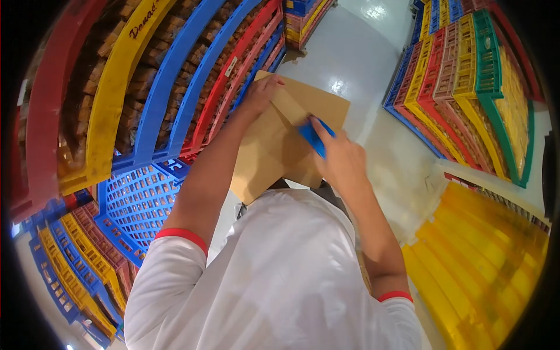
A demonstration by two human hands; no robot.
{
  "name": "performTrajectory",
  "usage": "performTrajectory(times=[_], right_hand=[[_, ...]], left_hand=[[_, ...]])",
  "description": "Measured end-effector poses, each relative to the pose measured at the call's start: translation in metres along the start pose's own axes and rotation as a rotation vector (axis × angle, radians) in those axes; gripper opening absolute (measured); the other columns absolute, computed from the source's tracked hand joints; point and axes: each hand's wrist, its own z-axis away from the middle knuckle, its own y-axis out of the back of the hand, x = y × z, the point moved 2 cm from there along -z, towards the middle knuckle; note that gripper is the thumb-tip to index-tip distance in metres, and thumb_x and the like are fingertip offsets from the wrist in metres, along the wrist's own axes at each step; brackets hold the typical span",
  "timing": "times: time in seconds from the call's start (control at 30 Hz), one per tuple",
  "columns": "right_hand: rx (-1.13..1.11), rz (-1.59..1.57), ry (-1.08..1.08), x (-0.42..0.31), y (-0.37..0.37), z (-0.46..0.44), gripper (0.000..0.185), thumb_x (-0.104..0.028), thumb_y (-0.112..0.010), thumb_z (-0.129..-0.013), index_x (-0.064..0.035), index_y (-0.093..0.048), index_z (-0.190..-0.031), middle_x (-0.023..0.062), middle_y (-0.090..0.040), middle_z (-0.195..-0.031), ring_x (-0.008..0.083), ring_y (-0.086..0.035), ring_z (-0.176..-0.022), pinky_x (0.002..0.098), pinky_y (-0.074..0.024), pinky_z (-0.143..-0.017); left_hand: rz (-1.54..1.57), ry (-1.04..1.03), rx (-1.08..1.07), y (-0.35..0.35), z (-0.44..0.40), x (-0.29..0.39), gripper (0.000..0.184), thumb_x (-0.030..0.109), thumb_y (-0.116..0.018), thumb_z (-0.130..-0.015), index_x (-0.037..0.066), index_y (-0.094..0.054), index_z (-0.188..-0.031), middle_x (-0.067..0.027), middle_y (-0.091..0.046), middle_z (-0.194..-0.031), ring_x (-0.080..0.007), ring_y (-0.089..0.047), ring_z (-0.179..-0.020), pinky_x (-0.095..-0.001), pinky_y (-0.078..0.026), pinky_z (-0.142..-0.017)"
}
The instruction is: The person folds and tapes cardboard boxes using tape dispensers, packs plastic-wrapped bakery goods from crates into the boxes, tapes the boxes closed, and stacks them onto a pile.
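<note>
A brown cardboard box (256, 149) is directly in front of me, with a lighter band running across its top. My left hand (262, 94) rests over the box's upper left edge and holds it there, fingers bent onto the cardboard. Closed in my right hand (344, 160) is a blue tool (315, 137) that looks like a tape dispenser, slightly blurred. The tool is over the right part of the box top, at the end of the lighter band. My fingers hide part of its handle.
Stacked crates of packaged goods, such as a yellow crate (114, 99), rise close on my left. More stacked crates, including a green one (489, 55), stand at the right. A blue lattice crate (140, 201) is low left. Yellow strips (478, 262) are low right, beside the grey floor (344, 52).
</note>
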Motion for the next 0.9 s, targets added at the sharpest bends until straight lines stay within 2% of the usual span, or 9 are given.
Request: performTrajectory(times=[0.03,0.27,0.37,0.43,0.47,0.53,0.67,0.8,0.9], right_hand=[[-0.03,0.027,-0.022,0.01,0.013,0.026,0.063,-0.023,-0.076,-0.085,-0.0237,-0.061,-0.146,0.019,-0.064,-0.092,0.0383,-0.07,-0.073,0.0477,-0.0576,-0.067],[-0.156,0.136,-0.046,0.068,-0.002,0.095,0.065,-0.02,-0.079,-0.082,-0.0152,-0.061,-0.144,0.0174,-0.063,-0.088,0.0344,-0.07,-0.066,0.0427,-0.0565,-0.059],[-0.106,0.117,-0.015,0.083,-0.057,0.07,0.061,-0.021,-0.078,-0.082,-0.0157,-0.063,-0.142,0.0173,-0.061,-0.087,0.0356,-0.069,-0.067,0.045,-0.0569,-0.061],[-0.091,0.098,-0.019,0.078,-0.072,0.052,0.062,-0.019,-0.077,-0.081,-0.0145,-0.063,-0.141,0.0176,-0.062,-0.088,0.0355,-0.069,-0.066,0.0449,-0.057,-0.061],[-0.09,0.089,-0.013,0.075,-0.076,0.048,0.062,-0.017,-0.077,-0.08,-0.0133,-0.063,-0.14,0.0179,-0.063,-0.089,0.0354,-0.069,-0.066,0.0447,-0.0571,-0.061],[-0.103,0.089,-0.011,0.074,-0.079,0.043,0.063,-0.016,-0.076,-0.08,-0.0124,-0.063,-0.141,0.0179,-0.063,-0.09,0.0346,-0.069,-0.068,0.0446,-0.0569,-0.061],[-0.031,0.304,0.14,0.091,-0.104,0.046,0.065,-0.015,-0.075,-0.079,-0.0104,-0.061,-0.142,0.0182,-0.066,-0.092,0.0321,-0.071,-0.078,0.0452,-0.0574,-0.064],[-0.324,0.298,0.107,0.165,-0.153,0.047,0.061,-0.016,-0.075,-0.082,-0.0112,-0.061,-0.142,0.0195,-0.069,-0.092,0.0336,-0.071,-0.085,0.0448,-0.0582,-0.072],[0.078,-0.549,-0.43,0.187,-0.153,0.063,0.043,-0.026,-0.073,-0.094,-0.0048,-0.059,-0.129,0.0125,-0.07,-0.095,0.0289,-0.071,-0.088,0.0405,-0.059,-0.08]], left_hand=[[0.035,0.033,0.002,-0.001,-0.002,-0.005,0.055,0.048,-0.04,-0.11,0.004,-0.072,-0.114,-0.019,-0.073,-0.113,-0.034,-0.068,-0.111,-0.0408,-0.048,-0.1],[-0.113,-0.106,0.029,-0.008,-0.005,0.009,0.048,0.044,-0.043,-0.109,0.008,-0.071,-0.123,-0.0196,-0.074,-0.113,-0.0356,-0.069,-0.114,-0.0419,-0.05,-0.099],[-0.501,0.006,-0.034,-0.013,0.029,0.054,0.053,0.043,-0.048,-0.107,0.005,-0.059,-0.142,-0.0228,-0.065,-0.136,-0.0347,-0.057,-0.135,-0.0453,-0.043,-0.111],[-1.121,-0.501,0.174,-0.038,0.047,0.068,0.07,0.043,-0.052,-0.105,-0.002,-0.037,-0.157,-0.0249,-0.041,-0.161,-0.0337,-0.032,-0.155,-0.0538,-0.027,-0.123],[-1.126,-0.509,0.164,-0.055,0.062,0.073,0.07,0.043,-0.052,-0.105,-0.002,-0.037,-0.157,-0.0249,-0.041,-0.161,-0.0337,-0.032,-0.155,-0.0538,-0.027,-0.123],[-1.033,-0.32,-0.393,-0.093,0.096,0.093,0.083,0.045,-0.052,-0.105,-0.008,-0.021,-0.161,-0.0257,-0.015,-0.171,-0.0376,-0.009,-0.161,-0.0611,-0.011,-0.127],[-0.921,-0.531,-0.253,-0.119,0.113,0.072,0.085,0.048,-0.055,-0.102,-0.006,-0.025,-0.161,-0.0267,-0.021,-0.169,-0.0374,-0.015,-0.16,-0.0621,-0.012,-0.126],[-1.007,-0.297,-0.1,-0.135,0.104,0.079,0.089,0.043,-0.065,-0.096,-0.003,-0.025,-0.162,-0.0251,-0.028,-0.167,-0.0351,-0.019,-0.159,-0.062,-0.013,-0.126],[-1.049,-0.188,-0.082,-0.143,0.106,0.09,0.092,0.034,-0.071,-0.093,0.002,-0.023,-0.164,-0.0249,-0.03,-0.166,-0.0351,-0.021,-0.159,-0.0621,-0.014,-0.126]])
